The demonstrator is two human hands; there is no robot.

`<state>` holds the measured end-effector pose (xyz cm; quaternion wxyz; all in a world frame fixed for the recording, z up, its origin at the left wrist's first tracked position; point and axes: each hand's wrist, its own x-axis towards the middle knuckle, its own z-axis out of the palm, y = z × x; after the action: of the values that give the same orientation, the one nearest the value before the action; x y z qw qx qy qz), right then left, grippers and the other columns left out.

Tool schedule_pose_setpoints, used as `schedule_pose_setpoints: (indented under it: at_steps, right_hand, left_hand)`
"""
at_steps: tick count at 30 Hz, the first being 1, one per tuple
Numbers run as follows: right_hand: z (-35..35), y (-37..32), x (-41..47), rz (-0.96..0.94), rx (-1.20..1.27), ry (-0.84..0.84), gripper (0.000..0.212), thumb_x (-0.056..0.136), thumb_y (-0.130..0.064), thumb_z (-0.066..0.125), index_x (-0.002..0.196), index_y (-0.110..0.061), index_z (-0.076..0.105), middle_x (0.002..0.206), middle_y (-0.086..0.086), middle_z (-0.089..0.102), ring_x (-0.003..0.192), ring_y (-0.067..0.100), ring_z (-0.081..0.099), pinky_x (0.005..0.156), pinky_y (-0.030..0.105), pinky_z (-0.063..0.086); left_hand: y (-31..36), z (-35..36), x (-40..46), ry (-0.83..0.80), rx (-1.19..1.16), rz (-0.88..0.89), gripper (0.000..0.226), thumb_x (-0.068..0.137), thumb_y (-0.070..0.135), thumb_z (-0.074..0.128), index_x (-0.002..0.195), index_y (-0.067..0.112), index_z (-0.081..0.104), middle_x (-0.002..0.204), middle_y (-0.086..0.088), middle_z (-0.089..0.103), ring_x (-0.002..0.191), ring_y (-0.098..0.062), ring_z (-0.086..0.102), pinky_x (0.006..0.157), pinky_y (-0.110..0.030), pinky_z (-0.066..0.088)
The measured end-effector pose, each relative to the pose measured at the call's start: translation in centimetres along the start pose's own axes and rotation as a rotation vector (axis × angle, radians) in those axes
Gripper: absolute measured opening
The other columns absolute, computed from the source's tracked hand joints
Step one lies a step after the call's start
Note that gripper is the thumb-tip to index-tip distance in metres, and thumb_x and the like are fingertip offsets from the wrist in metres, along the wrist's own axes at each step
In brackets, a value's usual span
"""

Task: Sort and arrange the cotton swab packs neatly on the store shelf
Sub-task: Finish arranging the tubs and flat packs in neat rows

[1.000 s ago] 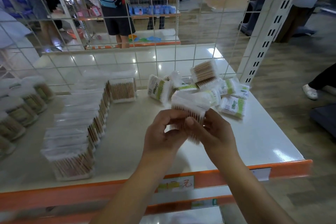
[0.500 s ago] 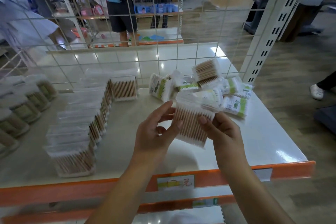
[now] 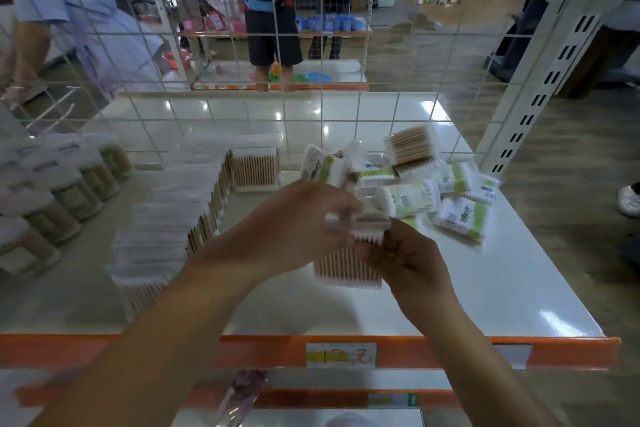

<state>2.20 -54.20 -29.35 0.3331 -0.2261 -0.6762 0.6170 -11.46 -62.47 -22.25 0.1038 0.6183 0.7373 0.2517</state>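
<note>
Between both hands' grip, swab pack

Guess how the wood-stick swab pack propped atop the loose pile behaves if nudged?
The pack leans tilted on the pile of green-label packs, so it would likely slide or topple. Clear glossy wrap suggests slippery. Tightly bundled sticks should keep it fairly stiff, probably light.

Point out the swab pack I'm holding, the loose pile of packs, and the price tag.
swab pack (image 3: 346, 269), head view, wooden sticks
loose pile (image 3: 412, 198), head view, green-label pack in the middle
price tag (image 3: 341, 354), head view, label face

Wire grid, price label
</note>
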Motion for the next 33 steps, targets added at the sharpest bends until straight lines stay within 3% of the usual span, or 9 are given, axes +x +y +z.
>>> schedule_pose_setpoints:
  at_steps: [3,7,10,14,17,23,26,29,33]
  right_hand:
    - [0.5,-0.1,0.4,-0.008,-0.205,-0.025,0.012,0.081,-0.019,0.067,0.092,-0.022,0.064,0.083,0.009,0.069,0.081,0.024,0.063,0.068,0.034,0.05]
    - [0.6,-0.5,1.5,-0.042,-0.492,-0.091,0.02,0.086,-0.009,0.061,0.097,-0.027,0.064,0.084,-0.017,0.065,0.081,0.001,0.061,0.068,0.017,0.048]
    - [0.5,-0.4,1.9,-0.041,-0.681,-0.077,0.034,0.089,-0.017,0.058,0.123,-0.021,0.057,0.102,-0.013,0.062,0.096,0.002,0.056,0.089,0.024,0.045]
    - [0.5,0.1,2.0,-0.065,-0.798,-0.092,0.038,0.092,-0.021,0.054,0.13,-0.022,0.052,0.123,-0.009,0.058,0.114,0.009,0.051,0.1,0.029,0.039]
    - [1.0,1.0,2.3,-0.042,-0.842,-0.137,0.036,0.093,-0.016,0.05,0.129,-0.02,0.053,0.129,-0.006,0.054,0.12,0.01,0.048,0.103,0.025,0.035]
    - [2.2,2.7,2.6,-0.068,-0.912,-0.156,0.039,0.095,-0.011,0.043,0.132,-0.022,0.049,0.134,-0.009,0.049,0.125,0.007,0.042,0.098,0.012,0.027]
    - [2.3,3.9,2.9,-0.12,-0.976,-0.183,0.039,0.092,-0.008,0.045,0.128,-0.019,0.054,0.128,-0.006,0.054,0.12,0.013,0.047,0.094,0.017,0.033]
    - [2.3,5.4,3.0,-0.27,-0.994,-0.205,0.034,0.073,0.004,0.052,0.098,-0.01,0.071,0.093,0.004,0.069,0.085,0.027,0.064,0.071,0.031,0.051]
    - [2.0,6.5,3.2,-0.364,-0.994,-0.171,0.027,0.062,0.002,0.055,0.081,-0.007,0.073,0.075,0.002,0.069,0.065,0.026,0.064,0.057,0.027,0.052]
  left_hand:
    - [0.1,-0.6,0.6,-0.095,0.186,0.042,0.025,0.084,0.022,0.064,0.108,0.021,0.066,0.1,0.004,0.068,0.093,-0.011,0.061,0.081,-0.029,0.048]
    - [-1.6,-0.3,1.5,-0.086,0.377,0.043,0.02,0.087,0.024,0.058,0.106,0.024,0.063,0.104,0.006,0.066,0.096,-0.011,0.059,0.072,-0.019,0.039]
    - [-3.0,-0.6,2.0,-0.064,0.412,-0.03,0.02,0.088,0.022,0.056,0.106,0.02,0.063,0.105,0.0,0.066,0.092,-0.015,0.06,0.073,-0.024,0.046]
    - [-6.1,-2.5,3.3,0.003,0.428,-0.127,0.016,0.086,0.017,0.057,0.1,0.014,0.065,0.094,-0.003,0.066,0.086,-0.02,0.058,0.074,-0.03,0.047]
    - [-8.8,-3.4,4.8,0.056,0.516,-0.194,0.015,0.086,0.015,0.056,0.098,0.016,0.064,0.095,-0.004,0.064,0.082,-0.018,0.051,0.068,-0.025,0.035]
    - [-12.7,-3.0,7.0,0.085,0.549,-0.229,0.017,0.088,0.015,0.053,0.1,0.012,0.064,0.1,-0.009,0.065,0.091,-0.026,0.057,0.074,-0.03,0.039]
    - [-13.9,-2.2,7.5,0.09,0.597,-0.238,0.016,0.088,0.01,0.05,0.098,0.01,0.063,0.1,-0.009,0.063,0.092,-0.027,0.057,0.074,-0.03,0.039]
    - [-14.7,-1.5,7.9,0.135,0.613,-0.234,0.017,0.087,0.004,0.05,0.098,0.007,0.063,0.103,-0.01,0.059,0.096,-0.028,0.054,0.076,-0.034,0.041]
    - [-14.9,-1.3,8.2,0.176,0.601,-0.237,0.029,0.084,0.0,0.052,0.112,0.006,0.06,0.112,-0.01,0.056,0.104,-0.027,0.05,0.082,-0.036,0.042]
